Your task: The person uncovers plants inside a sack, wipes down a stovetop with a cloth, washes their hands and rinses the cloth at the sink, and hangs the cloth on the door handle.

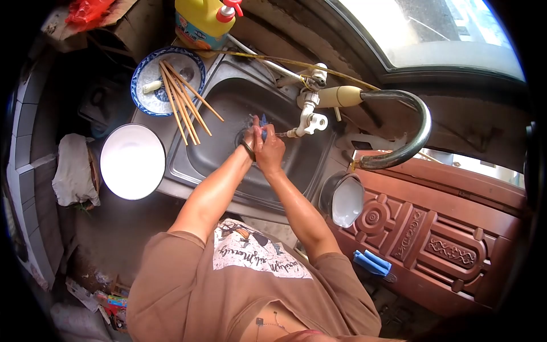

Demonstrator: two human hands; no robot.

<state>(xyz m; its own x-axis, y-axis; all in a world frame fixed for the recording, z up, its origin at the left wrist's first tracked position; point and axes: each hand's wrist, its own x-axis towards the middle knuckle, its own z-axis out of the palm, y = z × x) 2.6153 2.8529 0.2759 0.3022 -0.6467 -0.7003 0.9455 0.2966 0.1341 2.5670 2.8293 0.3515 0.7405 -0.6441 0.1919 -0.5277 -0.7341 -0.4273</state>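
My left hand (250,134), with a dark band at its wrist, is over the metal sink basin (231,94). Against it, my right hand (270,150) has its fingers closed around a small blue item (264,126). Both hands press on this item, which is largely covered by the fingers; its kind is too small to tell. Beside them on the right, a white tap (312,121) points its spout at the hands, and a thin stream of water reaches them.
Several wooden chopsticks (181,102) lie across a blue-rimmed plate (137,85) left of the sink. A white bowl (133,162) is below it. A yellow bottle (200,21) stands behind. Right of the sink are a grey bowl (347,200) and a curved metal pipe (424,125).
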